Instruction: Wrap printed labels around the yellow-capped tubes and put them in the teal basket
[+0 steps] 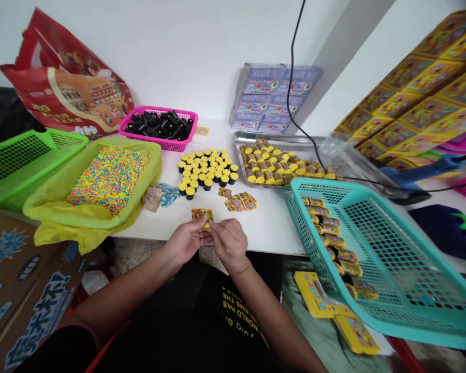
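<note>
My left hand (186,241) and my right hand (229,242) meet at the near edge of the white table (272,223). Together they pinch a small yellow printed sticker (202,214) between their fingertips, both hands closed on it. Just beyond lie a few more loose yellow stickers (239,202). Behind those stands a cluster of several small black tubes with yellow caps (206,168), upright.
A yellow-green bag of coloured candy beads (109,178) sits left, beside a green basket (19,160). A pink basket of black tubes (159,126) is at the back. A metal tray of labelled tubes (283,167) and a teal basket (388,259) stand right.
</note>
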`<state>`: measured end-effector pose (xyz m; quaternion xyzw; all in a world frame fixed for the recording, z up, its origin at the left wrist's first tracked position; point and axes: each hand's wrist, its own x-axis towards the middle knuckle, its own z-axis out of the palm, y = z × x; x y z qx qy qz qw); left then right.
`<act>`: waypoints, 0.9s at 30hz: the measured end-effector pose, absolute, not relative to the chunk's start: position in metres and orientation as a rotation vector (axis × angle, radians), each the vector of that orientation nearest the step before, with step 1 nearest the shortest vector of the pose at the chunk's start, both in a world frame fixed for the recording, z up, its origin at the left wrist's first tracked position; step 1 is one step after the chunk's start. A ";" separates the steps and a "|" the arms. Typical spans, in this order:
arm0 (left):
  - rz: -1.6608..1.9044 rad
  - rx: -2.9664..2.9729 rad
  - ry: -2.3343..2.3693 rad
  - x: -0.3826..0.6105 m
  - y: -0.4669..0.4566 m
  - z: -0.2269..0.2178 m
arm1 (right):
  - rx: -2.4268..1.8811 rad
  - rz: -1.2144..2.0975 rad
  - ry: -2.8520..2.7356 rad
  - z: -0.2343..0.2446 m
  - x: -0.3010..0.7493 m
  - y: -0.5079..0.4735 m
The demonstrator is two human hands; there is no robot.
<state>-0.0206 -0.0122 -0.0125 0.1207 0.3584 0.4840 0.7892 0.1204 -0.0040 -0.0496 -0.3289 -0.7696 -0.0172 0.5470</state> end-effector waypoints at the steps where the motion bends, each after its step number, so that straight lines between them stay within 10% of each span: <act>1: 1.037 0.256 0.761 -0.021 -0.012 -0.012 | -0.804 -0.028 -1.813 -0.048 0.121 -0.005; 27: 1.069 0.361 0.842 -0.027 -0.002 -0.006 | -0.845 0.036 -1.827 -0.048 0.120 -0.005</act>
